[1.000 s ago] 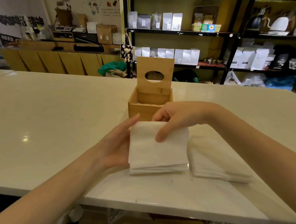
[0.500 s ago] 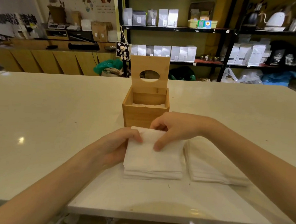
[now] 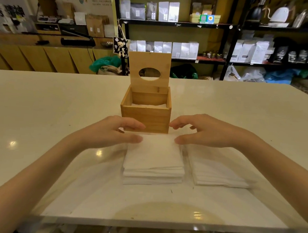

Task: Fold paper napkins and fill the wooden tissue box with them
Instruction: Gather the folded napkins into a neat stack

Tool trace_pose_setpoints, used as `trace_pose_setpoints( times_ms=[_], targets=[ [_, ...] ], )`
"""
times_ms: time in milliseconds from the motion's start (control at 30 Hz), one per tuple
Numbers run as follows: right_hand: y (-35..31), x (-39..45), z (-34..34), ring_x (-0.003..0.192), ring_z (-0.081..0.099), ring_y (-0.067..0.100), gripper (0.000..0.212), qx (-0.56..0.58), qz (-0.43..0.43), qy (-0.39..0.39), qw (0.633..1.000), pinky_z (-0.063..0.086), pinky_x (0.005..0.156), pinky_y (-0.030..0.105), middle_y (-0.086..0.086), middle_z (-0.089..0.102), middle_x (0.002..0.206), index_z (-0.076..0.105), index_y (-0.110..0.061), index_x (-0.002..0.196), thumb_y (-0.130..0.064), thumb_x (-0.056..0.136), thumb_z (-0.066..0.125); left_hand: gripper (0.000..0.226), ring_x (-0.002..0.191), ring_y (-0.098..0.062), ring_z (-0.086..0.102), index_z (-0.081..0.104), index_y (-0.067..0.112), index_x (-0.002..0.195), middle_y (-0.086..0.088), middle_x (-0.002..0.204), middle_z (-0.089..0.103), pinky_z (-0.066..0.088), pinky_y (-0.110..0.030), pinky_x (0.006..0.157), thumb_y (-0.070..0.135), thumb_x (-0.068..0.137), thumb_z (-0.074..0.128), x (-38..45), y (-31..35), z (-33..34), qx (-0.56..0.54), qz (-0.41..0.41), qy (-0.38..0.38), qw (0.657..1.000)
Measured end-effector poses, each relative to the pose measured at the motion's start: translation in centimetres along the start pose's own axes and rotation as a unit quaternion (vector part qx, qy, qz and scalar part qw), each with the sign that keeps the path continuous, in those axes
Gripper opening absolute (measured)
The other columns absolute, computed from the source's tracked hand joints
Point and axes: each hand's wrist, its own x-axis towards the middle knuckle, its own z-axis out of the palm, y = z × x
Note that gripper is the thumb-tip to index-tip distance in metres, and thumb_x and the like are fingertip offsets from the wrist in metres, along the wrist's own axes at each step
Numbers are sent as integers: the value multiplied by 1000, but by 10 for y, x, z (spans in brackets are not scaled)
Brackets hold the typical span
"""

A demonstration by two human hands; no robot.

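Your left hand (image 3: 110, 131) and right hand (image 3: 206, 132) are hovering with fingers apart, gripping nothing, over the far edge of the napkin stack (image 3: 154, 159) lying on the white desk (image 3: 41, 109). A second napkin pile (image 3: 218, 167) is sitting just beside it on the right. The wooden box (image 3: 146, 116) is standing right behind them, its lid (image 3: 149, 71) upright and napkins showing inside. Dark shelves (image 3: 177, 24) of pouches are lining the room behind.

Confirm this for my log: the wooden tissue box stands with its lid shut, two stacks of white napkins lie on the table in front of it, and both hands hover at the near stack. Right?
Not quite. The head view shows the wooden tissue box with its lid raised upright, not shut. The rest holds: two napkin stacks lie before it, with the left hand and right hand at the near one.
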Motion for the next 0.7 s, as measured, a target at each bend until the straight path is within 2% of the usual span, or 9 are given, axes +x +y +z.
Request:
trace_pose_setpoints(
  times_ms=[100,167,233,267,333,433,533,633,700],
  targets=[
    [2,-11,4,109,39,-2,54,-2,-4,14,1000,35,83,11,-14,48,131,40,-34,133,-41,83,60,51,117,1,41,44,39,126,21,128,43,36,-24,101,43,78,59,-1,2,-2,40,0,-62,997],
    [3,-21,8,111,40,-2,48,-13,-16,52,998,35,88,15,-18,48,124,46,-35,129,-39,83,60,58,119,7,38,45,43,125,25,129,42,35,-18,98,54,69,56,-6,5,1,63,38,-26,997],
    [7,-34,10,110,48,1,32,-32,-37,99,994,37,93,22,-17,55,118,58,-33,116,-36,84,59,58,115,21,33,47,46,122,32,129,39,33,-8,89,65,67,52,-16,13,10,82,104,28,991],
    [10,-41,11,108,52,3,26,-40,-40,115,992,39,91,22,-16,59,115,62,-33,109,-36,83,60,57,115,26,29,47,45,123,34,130,37,31,-4,88,67,70,49,-20,18,16,97,140,50,984],
    [18,-56,11,105,56,4,23,-39,-32,129,990,40,84,19,-16,62,110,64,-37,102,-43,81,60,57,124,24,21,43,43,129,33,136,33,26,0,89,67,76,43,-25,32,30,129,193,69,970],
    [30,-78,10,108,52,-1,39,-40,-3,134,990,39,92,22,-22,57,115,52,-51,106,-63,68,51,62,127,19,8,28,40,138,28,147,21,12,0,98,60,80,39,-20,54,53,165,233,51,957],
    [41,-96,16,119,37,-5,61,-66,26,110,991,28,98,21,-27,41,128,33,-57,120,-70,63,48,71,134,11,2,14,33,144,17,154,10,0,-7,105,59,84,42,-4,72,72,199,266,31,943],
    [50,-114,23,130,23,-5,81,-68,40,107,991,21,108,23,-24,30,142,23,-51,133,-73,60,50,77,141,-1,1,7,27,145,10,157,5,-1,-20,112,60,84,40,14,82,89,254,269,-4,929],
    [52,-123,28,133,13,-9,85,-84,35,104,990,13,110,22,-27,22,142,23,-46,136,-73,61,50,77,142,-6,3,8,24,146,6,157,5,1,-25,114,61,84,37,22,85,99,300,272,-21,914]
  ],
)
